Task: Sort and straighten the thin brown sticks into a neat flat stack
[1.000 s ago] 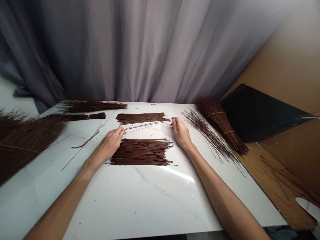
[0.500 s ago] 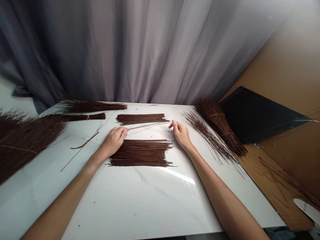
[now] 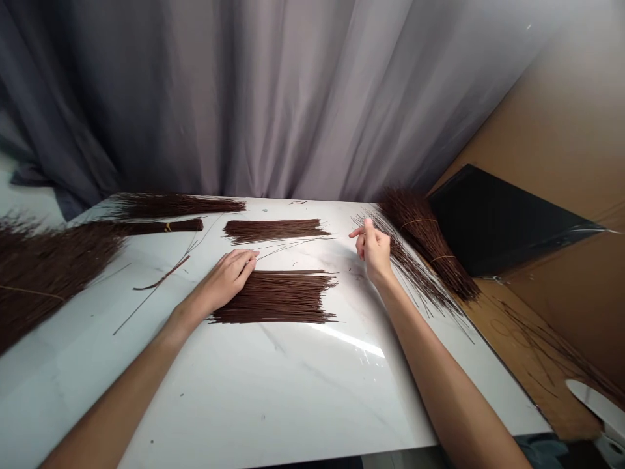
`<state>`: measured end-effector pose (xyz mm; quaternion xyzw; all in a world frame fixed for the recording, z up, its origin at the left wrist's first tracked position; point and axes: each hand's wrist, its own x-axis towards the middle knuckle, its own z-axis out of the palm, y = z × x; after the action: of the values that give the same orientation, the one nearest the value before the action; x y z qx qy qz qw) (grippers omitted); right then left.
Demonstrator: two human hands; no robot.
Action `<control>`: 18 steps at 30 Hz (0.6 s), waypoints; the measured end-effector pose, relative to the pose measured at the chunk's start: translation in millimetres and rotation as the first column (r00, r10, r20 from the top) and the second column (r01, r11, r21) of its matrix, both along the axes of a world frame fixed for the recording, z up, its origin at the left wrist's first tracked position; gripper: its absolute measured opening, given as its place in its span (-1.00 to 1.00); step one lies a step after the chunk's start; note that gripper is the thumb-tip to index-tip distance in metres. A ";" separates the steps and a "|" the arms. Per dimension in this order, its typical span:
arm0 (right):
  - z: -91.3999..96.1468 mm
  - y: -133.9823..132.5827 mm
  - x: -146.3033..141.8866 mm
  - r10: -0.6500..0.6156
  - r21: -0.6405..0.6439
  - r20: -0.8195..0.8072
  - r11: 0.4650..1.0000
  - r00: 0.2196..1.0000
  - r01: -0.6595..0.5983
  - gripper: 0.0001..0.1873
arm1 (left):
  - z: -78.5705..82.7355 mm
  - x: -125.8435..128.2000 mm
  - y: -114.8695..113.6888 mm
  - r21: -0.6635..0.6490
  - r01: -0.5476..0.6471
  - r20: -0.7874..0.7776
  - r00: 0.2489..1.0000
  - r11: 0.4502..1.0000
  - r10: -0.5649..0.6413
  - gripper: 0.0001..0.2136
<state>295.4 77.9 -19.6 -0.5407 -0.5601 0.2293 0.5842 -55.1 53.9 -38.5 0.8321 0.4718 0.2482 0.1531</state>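
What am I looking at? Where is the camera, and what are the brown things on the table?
No machine here: a person works with bare hands, and one camera on the head looks down at them. On the white table lie thin brown sticks: a near pile, a far pile, loose sticks and a tied bundle at the right, a heap at the left. The left hand rests on the near pile's left end, fingertips at a few single sticks. The right hand is beside the loose sticks. Whether either hand grips anything, I cannot tell.

Head camera looks forward and down (fairly near) — over the white table [image 3: 293, 391].
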 end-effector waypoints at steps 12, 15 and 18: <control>8.4 -9.2 0.3 0.307 -0.098 -0.310 0.931 0.900 -0.352 -0.01 | 8.5 7.7 -23.5 -0.076 -0.053 -0.043 0.998 0.996 0.050 -0.65; 18.1 -17.1 -4.5 0.348 -0.007 -0.325 0.929 0.879 -0.370 0.11 | 8.8 8.6 -24.5 -0.053 -0.064 -0.064 0.996 0.997 0.061 -0.66; 25.5 -24.1 -15.3 0.404 0.033 -0.263 0.911 0.876 -0.411 0.13 | 12.8 11.7 -25.7 0.123 0.010 -0.115 0.993 0.992 0.004 -0.68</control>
<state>280.1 53.8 5.9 -0.3823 -0.5755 0.4238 0.5857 -43.3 28.2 -25.7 0.8537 0.4622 0.2282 0.0742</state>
